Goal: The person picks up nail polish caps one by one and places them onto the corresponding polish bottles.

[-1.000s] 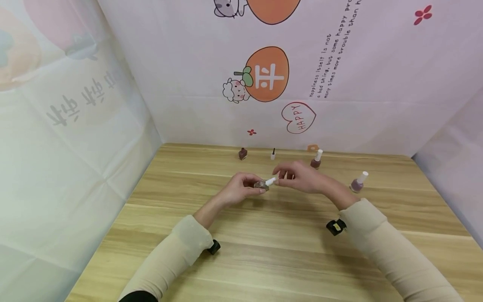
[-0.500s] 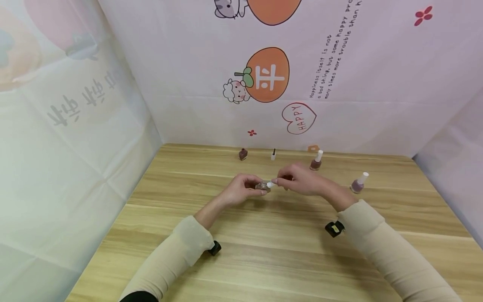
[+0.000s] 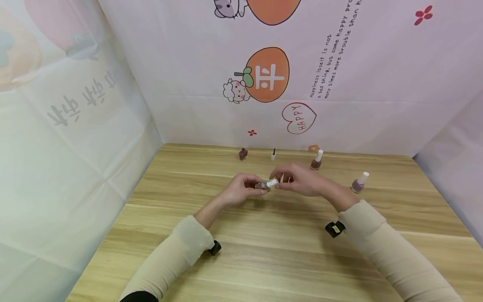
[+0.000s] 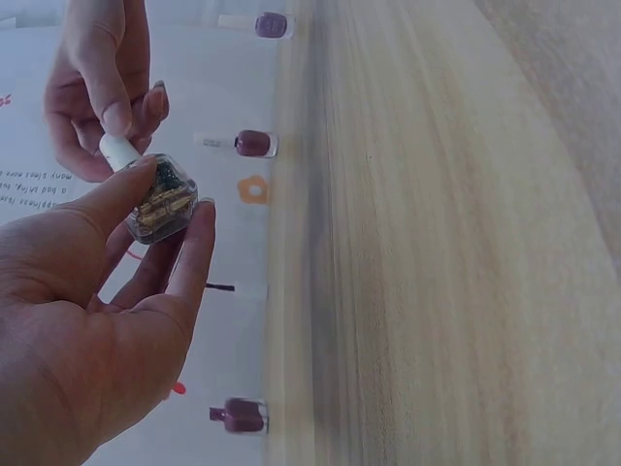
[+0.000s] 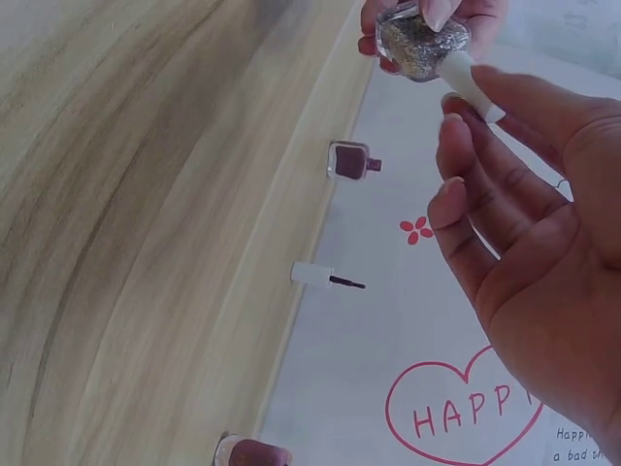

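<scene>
My left hand (image 3: 241,187) holds a clear glass nail polish bottle (image 4: 163,202) with gold and dark glitter inside, thumb on one face and fingers on the other. The bottle is tilted above the table, its white cap (image 5: 470,85) toward my right hand (image 3: 302,180). That hand pinches the cap with thumb and forefinger, its other fingers loosely bent. The cap sits at the bottle's neck. Behind the hands, an uncapped dark mauve polish bottle (image 3: 243,154) stands beside a white cap with its black brush (image 3: 273,155) pointing up.
To the right stand a capped brownish-mauve polish bottle (image 3: 315,162) and a capped lilac one (image 3: 357,184). A printed white cloth (image 3: 203,105) rises along the table's back edge. The wood table (image 3: 271,251) extends in front of the hands.
My right fingers have shifted around the cap; half a second ago they covered more of it, now more of the white shows. The left hand and the bottle stay nearly in place.
</scene>
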Available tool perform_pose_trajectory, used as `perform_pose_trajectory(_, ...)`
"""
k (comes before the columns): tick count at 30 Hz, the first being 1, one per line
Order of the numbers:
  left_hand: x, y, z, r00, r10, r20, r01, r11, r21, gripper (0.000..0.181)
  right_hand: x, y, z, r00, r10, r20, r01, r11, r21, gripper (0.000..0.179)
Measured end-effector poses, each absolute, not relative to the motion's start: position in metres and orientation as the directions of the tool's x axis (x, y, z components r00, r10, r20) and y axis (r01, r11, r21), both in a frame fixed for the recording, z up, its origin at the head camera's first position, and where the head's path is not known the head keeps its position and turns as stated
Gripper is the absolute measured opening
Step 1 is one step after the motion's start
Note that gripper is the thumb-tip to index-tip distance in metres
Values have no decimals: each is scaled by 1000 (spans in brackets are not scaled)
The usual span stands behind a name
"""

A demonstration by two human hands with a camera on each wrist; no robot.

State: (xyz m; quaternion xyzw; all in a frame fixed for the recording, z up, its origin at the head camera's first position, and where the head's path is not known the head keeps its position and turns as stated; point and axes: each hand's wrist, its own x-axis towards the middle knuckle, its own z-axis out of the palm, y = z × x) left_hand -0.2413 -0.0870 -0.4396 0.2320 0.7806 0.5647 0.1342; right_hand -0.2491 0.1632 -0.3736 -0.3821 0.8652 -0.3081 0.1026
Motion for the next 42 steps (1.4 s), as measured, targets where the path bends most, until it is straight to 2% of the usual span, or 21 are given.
perform_pose_trajectory(4, -240, -87, -439, -848, 526, 61, 222, 249, 943, 18, -249, 162, -374, -693, -718, 64, -600, 524, -604, 9)
perform_pose_trajectory(8, -239, -86, -436, -845, 530, 66, 232, 253, 939, 19, -250, 162, -376, -704, -708, 55, -600, 553, -578, 22)
perform_pose_trajectory(11, -238, -87, -436, -849, 525, 60, 224, 256, 940, 18, -250, 162, -377, -710, -702, 57, -602, 563, -566, 22)
perform_pose_trajectory(13, -238, -87, -436, -852, 521, 53, 217, 257, 942, 18, -249, 163, -377, -708, -704, 63, -606, 559, -567, 22)
perform_pose_trajectory(18, -239, -88, -438, -857, 514, 47, 205, 255, 945, 18, -248, 164, -376, -687, -723, 76, -621, 529, -578, 33)
perform_pose_trajectory(26, -239, -86, -438, -847, 530, 48, 197, 228, 954, 21, -248, 161, -376, -689, -723, 57, -600, 524, -605, 9)
perform_pose_trajectory(32, -238, -85, -436, -848, 528, 45, 201, 242, 949, 21, -249, 161, -376, -703, -709, 60, -607, 553, -571, 27)
perform_pose_trajectory(37, -239, -85, -436, -850, 525, 47, 207, 251, 946, 20, -249, 162, -376, -700, -711, 66, -616, 553, -561, 20)
perform_pose_trajectory(42, -239, -86, -437, -856, 515, 43, 199, 251, 947, 19, -248, 163, -376, -684, -727, 68, -628, 538, -562, 33)
